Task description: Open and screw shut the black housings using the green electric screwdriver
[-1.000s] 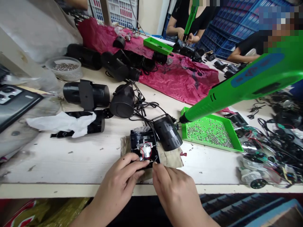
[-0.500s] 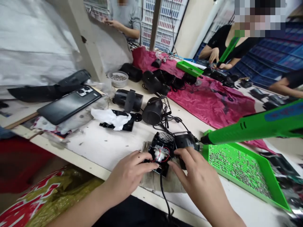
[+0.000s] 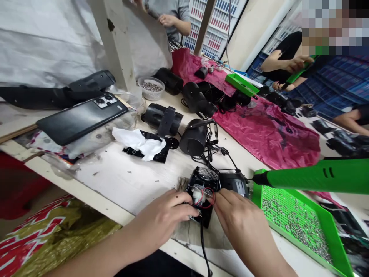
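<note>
An opened black device (image 3: 201, 189) with a clear and white inner part and thin red wires lies on a grey cloth (image 3: 217, 234) at the table's front edge. My left hand (image 3: 170, 211) grips the device's left side, thumb and fingers at its lower edge. On the right, my right hand (image 3: 238, 215) has its thumb and fingertips pinched together at the red wires. A black cable (image 3: 202, 242) runs down from the device over the table edge. Just behind my right hand sits a black housing (image 3: 235, 182).
A green electric screwdriver (image 3: 311, 179) reaches in from the right over a green tray (image 3: 341, 246) of screws. Black lamp-like housings (image 3: 193, 138), a phone (image 3: 83, 119) and a screw tub (image 3: 151, 90) lie behind. Two co-workers (image 3: 291, 65) (image 3: 178, 19) are across the table.
My right hand's fingers have closed from apart onto the red wires. My left hand stays on the device. The view has shifted, and the co-worker's green tool at the back right has been raised.
</note>
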Tool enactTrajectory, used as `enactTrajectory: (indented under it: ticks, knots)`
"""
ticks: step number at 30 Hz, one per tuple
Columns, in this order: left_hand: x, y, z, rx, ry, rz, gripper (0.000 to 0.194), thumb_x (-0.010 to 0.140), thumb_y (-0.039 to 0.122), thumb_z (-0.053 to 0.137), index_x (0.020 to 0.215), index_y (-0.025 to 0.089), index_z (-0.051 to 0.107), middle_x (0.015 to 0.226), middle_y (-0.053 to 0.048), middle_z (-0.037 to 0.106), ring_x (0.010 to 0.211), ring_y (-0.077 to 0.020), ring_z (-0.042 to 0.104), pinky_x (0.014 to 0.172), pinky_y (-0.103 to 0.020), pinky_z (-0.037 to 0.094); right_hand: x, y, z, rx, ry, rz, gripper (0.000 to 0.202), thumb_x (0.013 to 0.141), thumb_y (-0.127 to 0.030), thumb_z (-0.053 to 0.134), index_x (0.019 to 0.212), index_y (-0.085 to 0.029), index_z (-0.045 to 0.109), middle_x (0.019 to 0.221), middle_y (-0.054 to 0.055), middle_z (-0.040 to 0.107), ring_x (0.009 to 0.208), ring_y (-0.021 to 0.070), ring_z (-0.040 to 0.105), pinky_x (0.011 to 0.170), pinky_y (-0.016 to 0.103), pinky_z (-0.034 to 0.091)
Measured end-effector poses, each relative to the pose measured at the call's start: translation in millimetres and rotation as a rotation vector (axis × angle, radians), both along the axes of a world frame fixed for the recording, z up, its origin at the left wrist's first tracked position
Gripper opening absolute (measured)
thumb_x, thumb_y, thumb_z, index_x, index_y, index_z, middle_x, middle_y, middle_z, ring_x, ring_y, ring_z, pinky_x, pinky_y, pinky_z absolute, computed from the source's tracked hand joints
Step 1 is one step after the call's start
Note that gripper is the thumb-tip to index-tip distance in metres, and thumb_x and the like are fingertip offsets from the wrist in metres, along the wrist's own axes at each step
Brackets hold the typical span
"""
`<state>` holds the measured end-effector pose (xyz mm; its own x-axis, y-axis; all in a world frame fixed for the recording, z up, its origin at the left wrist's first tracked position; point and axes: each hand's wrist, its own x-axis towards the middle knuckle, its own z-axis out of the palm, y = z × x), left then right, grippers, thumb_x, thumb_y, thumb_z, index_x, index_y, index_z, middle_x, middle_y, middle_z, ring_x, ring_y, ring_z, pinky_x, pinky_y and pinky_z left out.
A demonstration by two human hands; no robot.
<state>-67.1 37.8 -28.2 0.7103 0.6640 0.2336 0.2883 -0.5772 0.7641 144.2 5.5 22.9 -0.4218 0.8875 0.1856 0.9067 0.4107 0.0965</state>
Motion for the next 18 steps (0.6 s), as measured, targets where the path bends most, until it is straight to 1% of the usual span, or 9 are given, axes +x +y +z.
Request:
enactTrajectory:
  ticks: [5,9,14,16,18]
  knots:
    - [0.8,-1.2,-0.7,-0.046,-0.033,-0.009,0.043,0.085,-0.004,0.038,0.105,0.023,0.064,0.102,-0.005,0.061,0.089,-0.0174,0.059,0.075,-0.029,0.054,-5.6,-0.5,-1.3,0.007,0.031,-0.037,0.029,0.095,-0.012,0.038,0.071,-0.021,0.053,0.063,0.0,0.052,0.056,0.0167,0.051,0.054,0.029,0.033]
    - [1.2,-1.1,3.0,0.004,-0.04,-0.014,0.042,0.086,-0.002,0.038,0.107,0.023,0.064,0.103,-0.005,0.063,0.092,-0.018,0.059,0.078,-0.031,0.053,-5.0,-6.0,-5.2,0.016,0.057,-0.07,0.029,0.096,-0.014,0.037,0.074,-0.02,0.054,0.067,0.0,0.055,0.06,0.0172,0.053,0.057,0.029,0.034]
    - [0.5,-1.6,4.2,0.043,-0.021,-0.021,0.045,0.084,-0.005,0.039,0.108,0.024,0.064,0.107,-0.005,0.064,0.095,-0.0178,0.059,0.081,-0.031,0.054,1.7,-6.8,-9.1,0.016,0.079,-0.028,0.034,0.098,-0.018,0.034,0.073,-0.02,0.056,0.065,0.0,0.056,0.059,0.0159,0.054,0.056,0.028,0.036]
    - [-0.2,-1.9,3.8,0.035,-0.028,-0.01,0.044,0.085,-0.004,0.04,0.108,0.024,0.064,0.108,-0.004,0.063,0.097,-0.0176,0.059,0.083,-0.031,0.053,4.4,-6.2,-6.7,-0.019,0.1,-0.024,0.034,0.099,-0.021,0.033,0.075,-0.02,0.057,0.066,0.0,0.058,0.058,0.015,0.056,0.056,0.027,0.037]
    - [-0.8,-1.9,3.4,0.019,-0.035,-0.002,0.042,0.087,-0.002,0.041,0.108,0.025,0.064,0.109,-0.004,0.063,0.098,-0.0173,0.059,0.084,-0.031,0.053,6.1,-5.7,0.0,-0.062,0.116,-0.04,0.033,0.1,-0.024,0.033,0.08,-0.02,0.059,0.068,0.0,0.06,0.058,0.0144,0.058,0.055,0.026,0.038]
